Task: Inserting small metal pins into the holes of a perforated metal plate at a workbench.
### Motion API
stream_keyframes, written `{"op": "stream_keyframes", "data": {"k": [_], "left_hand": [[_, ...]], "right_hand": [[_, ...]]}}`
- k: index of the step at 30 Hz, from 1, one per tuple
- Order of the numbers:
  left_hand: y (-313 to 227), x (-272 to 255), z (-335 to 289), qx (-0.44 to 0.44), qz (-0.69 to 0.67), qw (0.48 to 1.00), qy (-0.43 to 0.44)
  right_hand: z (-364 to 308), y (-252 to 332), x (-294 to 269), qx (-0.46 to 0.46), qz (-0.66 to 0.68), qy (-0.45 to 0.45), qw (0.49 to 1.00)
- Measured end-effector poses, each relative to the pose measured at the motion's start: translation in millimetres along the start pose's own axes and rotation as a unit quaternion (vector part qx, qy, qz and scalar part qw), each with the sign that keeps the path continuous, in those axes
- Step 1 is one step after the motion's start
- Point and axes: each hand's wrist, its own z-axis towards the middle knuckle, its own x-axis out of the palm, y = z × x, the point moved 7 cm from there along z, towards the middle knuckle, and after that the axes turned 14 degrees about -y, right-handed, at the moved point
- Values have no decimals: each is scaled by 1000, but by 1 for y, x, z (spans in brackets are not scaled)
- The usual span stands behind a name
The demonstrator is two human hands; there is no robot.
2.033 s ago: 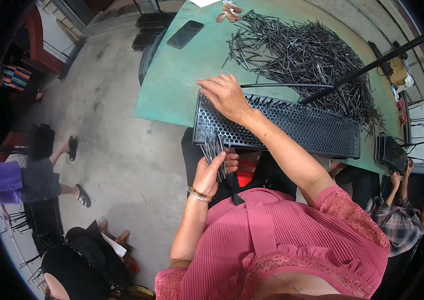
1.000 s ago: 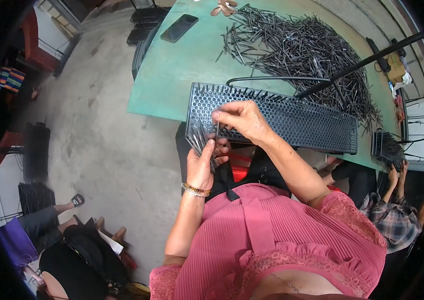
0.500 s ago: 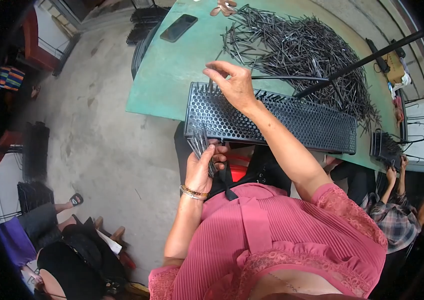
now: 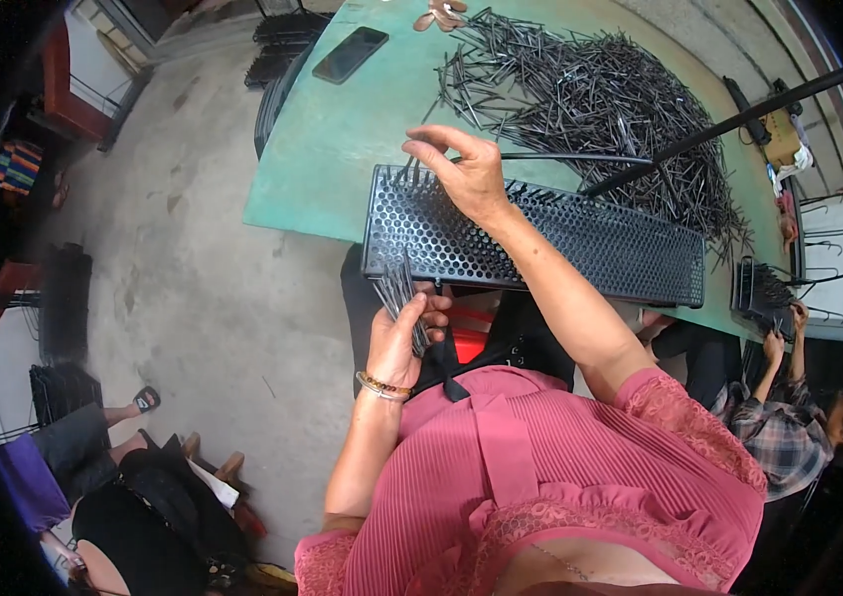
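My left hand (image 4: pixel 396 343) is shut on a small bundle of dark metal pins (image 4: pixel 396 288), held just below the near left corner of a long black perforated tray (image 4: pixel 590 243). My right hand (image 4: pixel 466 174) hovers over the tray's far left edge with thumb and fingers slightly apart and no pin visible between them. A few pins (image 4: pixel 407 179) stand upright in the tray's holes right under those fingertips. Behind the tray lies a big loose pile of the same pins (image 4: pixel 590 99).
The tray rests on the near edge of a green table (image 4: pixel 342 149), where a dark phone (image 4: pixel 350 54) lies at the far left. A black rod (image 4: pixel 719 124) slants across the pile. Another person (image 4: pixel 789 397) handles a second tray (image 4: pixel 764 293) at right. Someone sits low at left (image 4: pixel 93 457).
My right hand went from the bundle in my left hand up to the tray's far left edge. My left hand stayed put, still holding the bundle.
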Motion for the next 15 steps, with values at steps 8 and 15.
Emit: {"op": "stream_keyframes", "data": {"k": [8,15], "left_hand": [[0,1,0,-3,-2,1000,2],[1,1,0,-3,-3,1000,1]], "right_hand": [[-8,-2,-3,-3,-11,-3,1000],[-11,5,7,-100,-89,53,990]]}}
